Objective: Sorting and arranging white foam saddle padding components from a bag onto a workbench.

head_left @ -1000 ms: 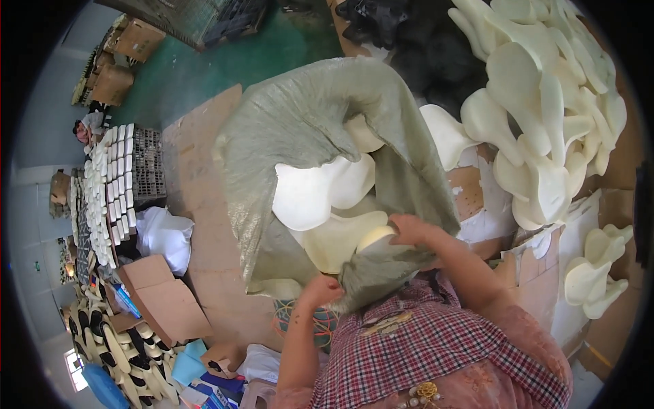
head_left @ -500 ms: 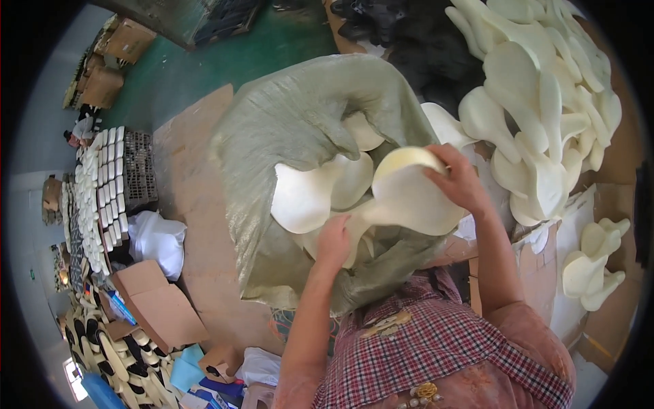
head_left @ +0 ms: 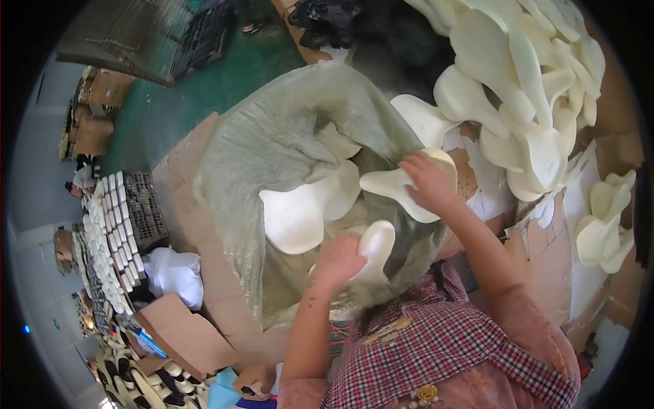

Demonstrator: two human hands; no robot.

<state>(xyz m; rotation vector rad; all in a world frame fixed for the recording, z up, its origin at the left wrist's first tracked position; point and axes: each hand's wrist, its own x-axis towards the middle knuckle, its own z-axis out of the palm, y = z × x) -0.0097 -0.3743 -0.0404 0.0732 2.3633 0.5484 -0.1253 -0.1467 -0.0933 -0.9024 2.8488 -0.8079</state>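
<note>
A large translucent olive-green plastic bag [head_left: 235, 170] lies wide open in front of me, with several cream saddle-shaped foam pads inside. At its right side my right hand [head_left: 430, 183] grips one foam pad [head_left: 388, 183]; the pad's narrow end points left and its wide end shows behind my fingers. Low in the bag mouth, my left hand [head_left: 338, 262] is closed on another pad [head_left: 377, 247], which stands tilted with its narrow end up. Left of centre in the bag rests a broad pad [head_left: 294, 215], overlapping a second one [head_left: 343, 191]. My left fingertips are partly hidden.
A tall heap of cream pads [head_left: 490, 51] rises at the far right, and a smaller stack [head_left: 605, 221] sits on cardboard at the right. Black pieces [head_left: 402, 51] lie behind the bag. An opened carton [head_left: 187, 334], a white sack [head_left: 174, 276] and a dark crate [head_left: 144, 208] stand at the left.
My hands have moved apart. The pad held at the right has turned, its narrow end now higher. My left hand has moved down and now grips a separate pad. The view has shifted slightly.
</note>
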